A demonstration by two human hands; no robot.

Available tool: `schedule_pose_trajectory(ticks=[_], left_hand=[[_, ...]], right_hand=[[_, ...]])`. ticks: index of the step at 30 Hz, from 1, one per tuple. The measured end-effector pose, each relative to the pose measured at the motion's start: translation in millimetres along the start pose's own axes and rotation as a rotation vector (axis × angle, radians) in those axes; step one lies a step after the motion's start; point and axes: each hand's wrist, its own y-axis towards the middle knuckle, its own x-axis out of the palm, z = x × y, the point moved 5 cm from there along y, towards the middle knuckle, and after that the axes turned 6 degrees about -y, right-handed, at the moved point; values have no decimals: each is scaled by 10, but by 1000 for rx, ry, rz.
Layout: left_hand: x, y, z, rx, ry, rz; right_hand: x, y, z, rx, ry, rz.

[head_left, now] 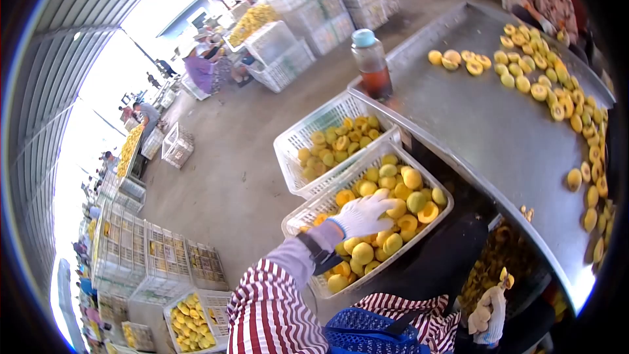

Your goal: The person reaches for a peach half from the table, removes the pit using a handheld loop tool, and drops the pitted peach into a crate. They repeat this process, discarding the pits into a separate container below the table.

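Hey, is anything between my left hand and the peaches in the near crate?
Nothing visible. The gloved left hand lies right on the peaches in the near crate; no lid or other thing covers them.

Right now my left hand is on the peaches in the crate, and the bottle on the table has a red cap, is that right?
Not quite. The left hand does rest on the peaches in the crate, and the bottle does stand on the table, but its cap is blue, not red. The head view shows it.
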Motion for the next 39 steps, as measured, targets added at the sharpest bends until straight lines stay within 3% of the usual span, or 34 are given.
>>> schedule_pose_trajectory(ticks=[1, 2, 3, 5, 6, 8, 10, 14, 17, 19, 20, 22, 25, 27, 29, 34, 37, 38, 39], left_hand=[[-193, 132, 183, 16, 54, -35], [-379, 252, 401, 104, 47, -29], [-554, 342, 632, 315, 112, 111], [-854, 535, 1166, 387, 88, 13], [-954, 571, 1433, 482, 63, 53], [-1092, 680, 1963, 498, 197, -67], [-1092, 743, 2427, 552, 266, -146], [-931, 678, 3195, 742, 299, -259], [-652, 556, 3503, 971, 22, -277], [-358, 527, 3622, 1152, -84, -201], [-187, 541, 3660, 1135, 0, -265], [151, 647, 3695, 1100, 115, -371], [348, 736, 3796, 1120, 124, -362], [383, 767, 3987, 1006, 243, -497], [337, 688, 4226, 1306, 81, -343], [644, 834, 4339, 1176, 319, -588], [793, 953, 4421, 1094, 352, -674], [889, 1051, 4406, 984, 370, -667], [906, 1063, 4494, 997, 368, -671]], right_hand=[[182, -46, -59, 43, 106, -137], [246, -97, -104, 12, 12, -3], [439, -182, -186, 0, -31, -3], [759, -361, -357, -26, -109, 9], [360, -243, -123, 116, -124, 133], [705, -438, -336, -8, -173, 84], [794, -562, -470, -75, -205, 62], [613, -620, -571, -10, -308, 18], [566, -654, -670, -35, -424, 53], [447, -612, -693, -28, -508, -51], [444, -612, -744, -150, -558, -24], [444, -703, -887, -186, -523, 35], [336, -861, -908, 118, -397, 77], [196, -751, -749, -122, -200, 20], [228, -869, -904, -78, -200, -34], [96, -839, -880, 96, -288, 10], [23, -874, -989, 111, -305, -29], [-53, -852, -1009, 51, -249, -35], [-151, -799, -1023, -9, -196, -41]])
